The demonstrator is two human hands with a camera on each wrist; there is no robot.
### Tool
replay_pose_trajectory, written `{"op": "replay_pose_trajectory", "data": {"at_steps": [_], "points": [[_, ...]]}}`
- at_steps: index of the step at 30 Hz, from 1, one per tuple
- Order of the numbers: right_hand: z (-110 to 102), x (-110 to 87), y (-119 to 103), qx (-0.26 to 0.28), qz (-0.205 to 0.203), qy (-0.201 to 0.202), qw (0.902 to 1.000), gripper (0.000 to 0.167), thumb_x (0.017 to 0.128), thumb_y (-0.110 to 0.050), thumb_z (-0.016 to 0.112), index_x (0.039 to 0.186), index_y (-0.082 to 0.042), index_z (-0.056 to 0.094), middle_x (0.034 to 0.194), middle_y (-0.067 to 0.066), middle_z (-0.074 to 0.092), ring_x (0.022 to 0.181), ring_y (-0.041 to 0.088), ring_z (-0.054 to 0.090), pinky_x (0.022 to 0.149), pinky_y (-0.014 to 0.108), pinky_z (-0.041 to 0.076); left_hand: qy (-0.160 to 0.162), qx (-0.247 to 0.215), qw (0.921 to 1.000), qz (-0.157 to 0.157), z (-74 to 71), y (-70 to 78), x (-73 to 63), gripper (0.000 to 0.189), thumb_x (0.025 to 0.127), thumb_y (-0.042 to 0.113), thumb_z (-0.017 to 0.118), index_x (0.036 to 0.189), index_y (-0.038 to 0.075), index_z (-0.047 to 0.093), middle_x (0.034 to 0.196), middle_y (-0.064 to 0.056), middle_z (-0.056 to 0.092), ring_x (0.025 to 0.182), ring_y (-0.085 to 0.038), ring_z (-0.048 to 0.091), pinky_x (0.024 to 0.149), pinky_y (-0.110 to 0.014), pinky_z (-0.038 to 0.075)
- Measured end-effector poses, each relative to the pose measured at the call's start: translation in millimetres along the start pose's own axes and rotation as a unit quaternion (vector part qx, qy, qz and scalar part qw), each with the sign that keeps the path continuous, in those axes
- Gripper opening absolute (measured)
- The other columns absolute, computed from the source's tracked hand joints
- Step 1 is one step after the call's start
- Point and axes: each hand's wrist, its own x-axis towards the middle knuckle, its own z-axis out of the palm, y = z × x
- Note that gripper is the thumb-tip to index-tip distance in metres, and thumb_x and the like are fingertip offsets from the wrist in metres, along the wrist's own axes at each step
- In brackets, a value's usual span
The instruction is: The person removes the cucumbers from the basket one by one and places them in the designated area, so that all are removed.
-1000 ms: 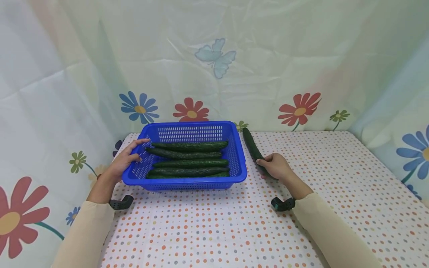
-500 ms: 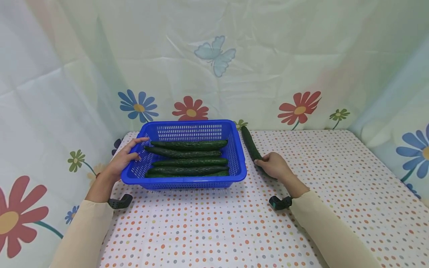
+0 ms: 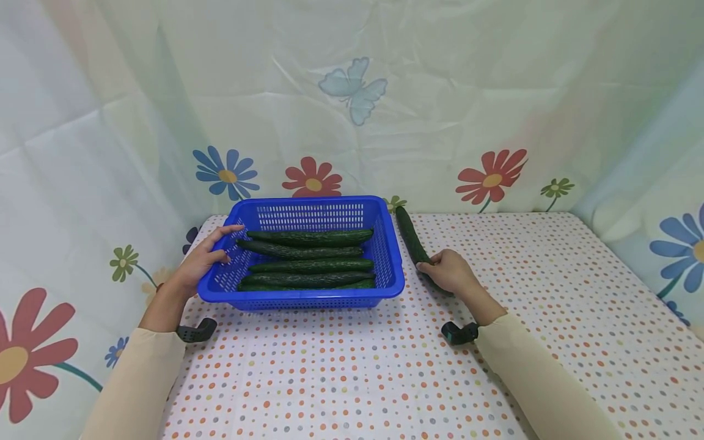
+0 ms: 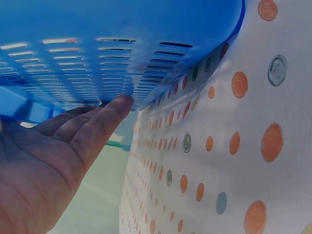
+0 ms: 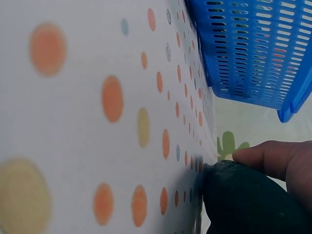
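Note:
A blue plastic basket point(image 3: 308, 296) with slotted walls stands at the left of the table. Several dark green cucumbers point(image 3: 310, 266) lie side by side inside it. My left hand point(image 3: 199, 266) grips the basket's left rim; one finger and the thumb reach over the edge. Fingers point(image 4: 97, 126) run along the outside wall in the left wrist view. To the right of the basket, another cucumber point(image 3: 409, 233) lies at a slant, its far end near the back edge. My right hand point(image 3: 455, 272) holds it close to its near end, covering part of it.
The table wears a white cloth point(image 3: 330, 379) with coloured dots. Behind and at both sides hangs a pale curtain point(image 3: 418, 122) printed with flowers and a butterfly. Each wrist carries a black strap device, such as the right strap point(image 3: 461, 333).
The whole scene shifts slightly up and left in the head view. Both hands keep their hold on the basket and the cucumber.

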Motion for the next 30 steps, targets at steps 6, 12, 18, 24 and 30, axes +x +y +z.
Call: {"op": "replay_pose_trajectory", "data": {"at_steps": [6,12,18,24,30], "points": [[0,0.8,2,0.005,0.017,-0.009,0.9998,0.060,0.091,-0.043,0.062,0.125,0.006,0.055,0.123,0.027,0.060,0.102,0.032,0.062,0.080,0.042,0.053,0.000,-0.001,1.0000,0.000,0.0,-0.1,-0.1,0.067,0.093,-0.002,0.037,0.153,0.027,0.030,0.164,-0.019,0.007,0.137,-0.057,0.030,0.094,-0.065,0.046],[-1,0.8,3,0.001,0.012,-0.020,0.9997,0.066,0.092,-0.049,0.058,0.129,0.005,0.054,0.127,0.028,0.058,0.108,0.037,0.060,0.085,0.047,0.052,-0.002,-0.001,1.0000,0.000,0.1,-1.2,-0.1,0.067,0.093,-0.002,0.036,0.153,0.027,0.030,0.164,-0.019,0.007,0.137,-0.058,0.029,0.094,-0.066,0.046],[-10,-5.0,1,0.008,0.020,-0.023,0.9995,0.074,0.095,-0.056,0.049,0.135,0.007,0.048,0.134,0.033,0.052,0.120,0.045,0.056,0.094,0.055,0.050,-0.005,-0.002,1.0000,0.005,0.4,-2.0,1.0,0.066,0.093,-0.002,0.036,0.153,0.027,0.030,0.164,-0.019,0.007,0.137,-0.058,0.029,0.094,-0.066,0.045],[-24,-8.5,-6,0.021,0.015,-0.006,0.9997,0.073,0.096,-0.053,0.047,0.139,0.006,0.043,0.133,0.032,0.052,0.118,0.044,0.057,0.092,0.055,0.051,-0.002,-0.001,1.0000,0.005,-0.5,-3.2,1.3,0.066,0.093,-0.002,0.036,0.153,0.028,0.030,0.164,-0.019,0.007,0.137,-0.057,0.030,0.094,-0.065,0.047],[-36,-15.9,-18,0.026,-0.008,0.014,0.9995,0.067,0.097,-0.051,0.049,0.137,0.002,0.047,0.129,0.030,0.054,0.109,0.041,0.058,0.083,0.050,0.053,-0.003,-0.003,1.0000,0.002,-1.5,-5.3,1.8,0.066,0.094,-0.001,0.037,0.153,0.029,0.030,0.164,-0.018,0.006,0.137,-0.057,0.030,0.093,-0.064,0.048]]}}
